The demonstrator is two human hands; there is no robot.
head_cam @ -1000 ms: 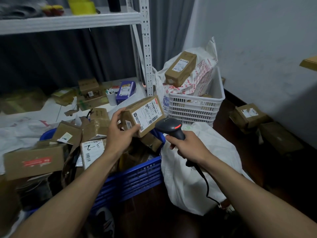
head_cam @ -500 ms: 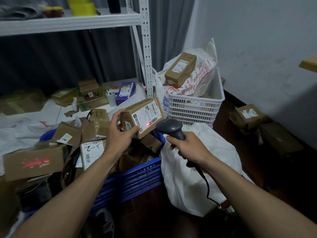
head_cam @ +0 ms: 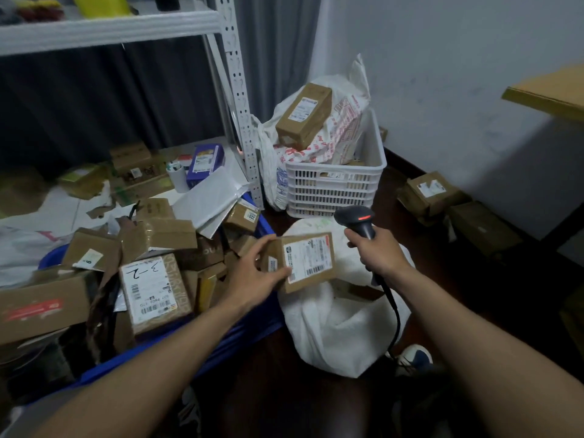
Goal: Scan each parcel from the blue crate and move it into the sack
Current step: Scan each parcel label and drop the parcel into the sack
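Note:
My left hand grips a small cardboard parcel with a white barcode label, holding it over the open mouth of the white sack. My right hand is closed on the grip of a black barcode scanner, whose red light glows; its cable hangs down over the sack. The blue crate to the left is heaped with several cardboard parcels, among them one marked "3-2".
A white slatted basket with a bag and a box stands behind the sack. A white metal shelf post rises beside the crate. Loose boxes lie on the dark floor along the right wall. A shoe shows beside the sack.
My left hand has carried the parcel right and down, from in front of the scanner above the crate to over the sack. The scanner hand shifted right and up a little.

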